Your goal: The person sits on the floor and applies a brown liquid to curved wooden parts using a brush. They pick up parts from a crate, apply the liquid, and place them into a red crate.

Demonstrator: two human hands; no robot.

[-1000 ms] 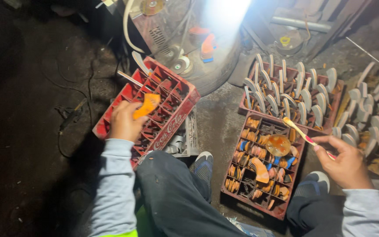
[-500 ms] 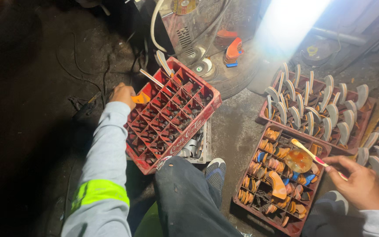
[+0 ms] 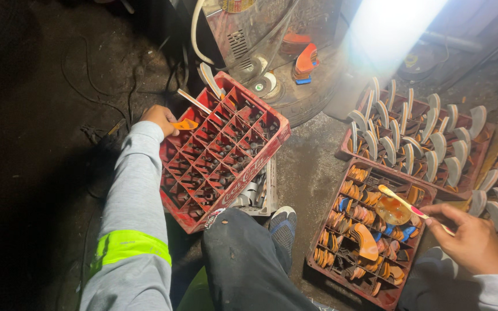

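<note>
Here, the left hand (image 3: 158, 118) pinches a small orange piece (image 3: 185, 124), apparently light and stiff and best gripped by its edges, at the red crate's (image 3: 226, 201) 10 o'clock corner, while the right hand's (image 3: 472, 242) fingers clamp a stick (image 3: 406, 204) over the 4 o'clock crate (image 3: 318, 270).

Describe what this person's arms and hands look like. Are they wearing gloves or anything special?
No gloves: both the left hand and the right hand are bare, with no rings or watch visible. Both arms are in long grey sleeves that reach the wrists. The left sleeve carries a bright yellow-green reflective band around the upper arm. The right sleeve shows only plain grey at the cuff.
</note>
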